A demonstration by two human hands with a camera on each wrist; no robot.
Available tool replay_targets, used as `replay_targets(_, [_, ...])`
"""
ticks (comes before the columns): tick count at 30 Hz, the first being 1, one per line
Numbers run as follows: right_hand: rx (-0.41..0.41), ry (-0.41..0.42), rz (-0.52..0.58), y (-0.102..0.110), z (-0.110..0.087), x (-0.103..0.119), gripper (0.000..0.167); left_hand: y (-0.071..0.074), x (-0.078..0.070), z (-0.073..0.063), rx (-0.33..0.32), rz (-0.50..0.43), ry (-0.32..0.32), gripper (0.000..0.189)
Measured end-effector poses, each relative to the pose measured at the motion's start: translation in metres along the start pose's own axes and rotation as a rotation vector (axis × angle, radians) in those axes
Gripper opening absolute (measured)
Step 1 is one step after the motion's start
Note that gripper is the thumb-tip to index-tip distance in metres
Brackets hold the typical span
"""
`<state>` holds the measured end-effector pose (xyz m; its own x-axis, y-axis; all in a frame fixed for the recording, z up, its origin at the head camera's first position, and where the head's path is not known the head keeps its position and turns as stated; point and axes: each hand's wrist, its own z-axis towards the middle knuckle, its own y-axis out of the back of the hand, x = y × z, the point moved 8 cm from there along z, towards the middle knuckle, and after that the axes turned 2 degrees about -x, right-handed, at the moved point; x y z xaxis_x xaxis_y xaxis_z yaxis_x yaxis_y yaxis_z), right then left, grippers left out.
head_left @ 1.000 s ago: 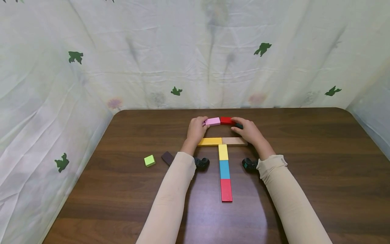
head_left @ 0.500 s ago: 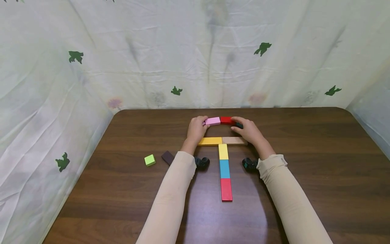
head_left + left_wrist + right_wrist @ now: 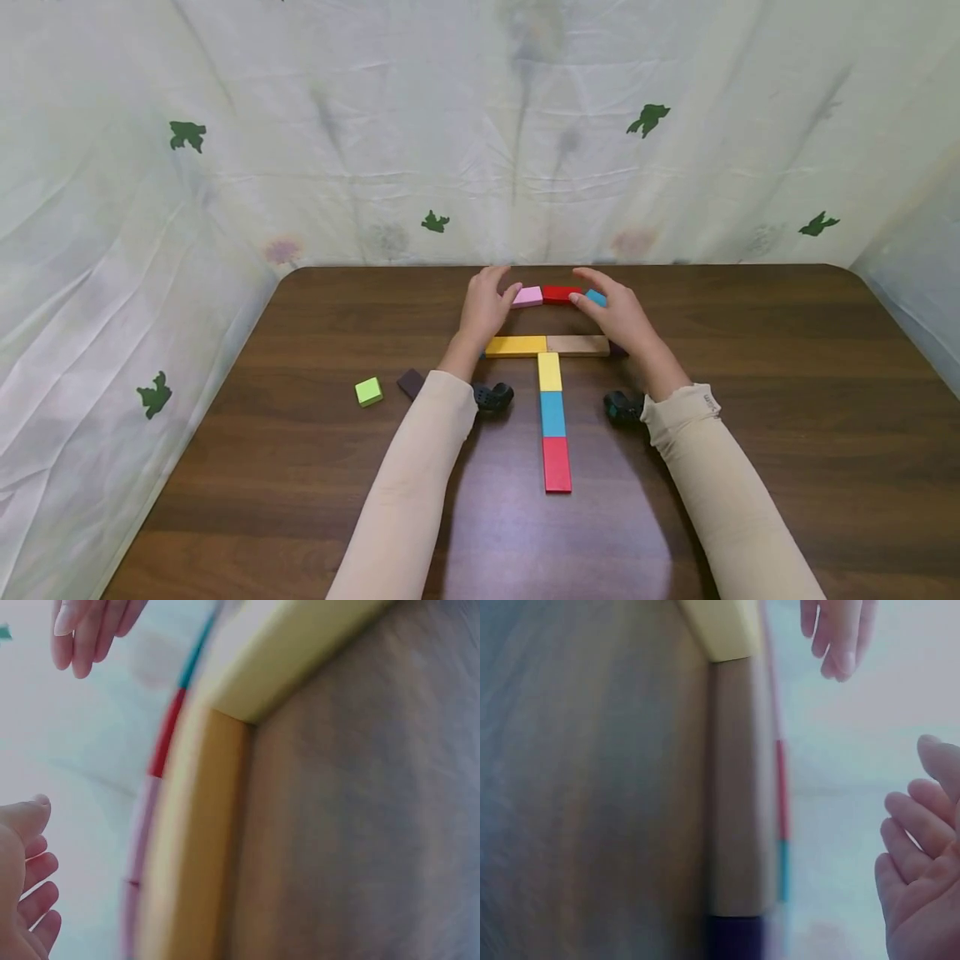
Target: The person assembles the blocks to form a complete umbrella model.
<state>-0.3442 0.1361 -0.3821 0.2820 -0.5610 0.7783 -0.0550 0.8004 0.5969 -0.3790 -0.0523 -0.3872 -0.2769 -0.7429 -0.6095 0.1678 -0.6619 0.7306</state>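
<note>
My left hand point(image 3: 482, 312), fingers loosely bent and holding nothing, is over the left end of a back row of blocks. In that row a pink block point(image 3: 528, 297) meets a red block point(image 3: 561, 294), with a blue block point(image 3: 596, 297) on the right. My right hand point(image 3: 618, 312) hangs by the blue block, thumb and fingers spread apart. Both wrist views show empty palms, the left hand point(image 3: 26, 889) and the right hand point(image 3: 922, 862). Nearer me, an orange-yellow block point(image 3: 517, 346) touches a tan block point(image 3: 577, 345) end to end.
A column runs toward me: yellow block point(image 3: 550, 372), blue block point(image 3: 552, 414), red block point(image 3: 557, 465). A dark purple block point(image 3: 735, 937) ends the tan row. A green cube point(image 3: 368, 392) and a dark brown block point(image 3: 411, 383) lie left on the wooden table point(image 3: 247, 467). A curtain point(image 3: 480, 125) hangs behind.
Both hands have let go of the back row and risen off it. The right hand's fingers have spread, and the blue block at the row's right end now shows.
</note>
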Motion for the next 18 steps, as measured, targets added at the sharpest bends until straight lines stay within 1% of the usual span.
replay_targets(4, [-0.036, 0.056, 0.022, 0.015, -0.008, 0.016, 0.054, 0.019, -0.017, -0.002, 0.014, -0.021, -0.033, 0.046])
replay_targets(8, [-0.067, 0.087, 0.004, 0.030, -0.019, 0.025, 0.057, 0.039, -0.028, -0.009, 0.022, -0.024, -0.092, 0.050])
replay_targets(13, [-0.092, 0.128, -0.030, 0.047, -0.039, 0.033, 0.057, 0.064, -0.034, -0.024, 0.004, -0.013, -0.185, 0.052])
replay_targets(18, [-0.105, 0.165, -0.108, 0.058, -0.058, 0.033, 0.059, 0.083, -0.034, -0.044, -0.008, 0.050, -0.270, 0.054])
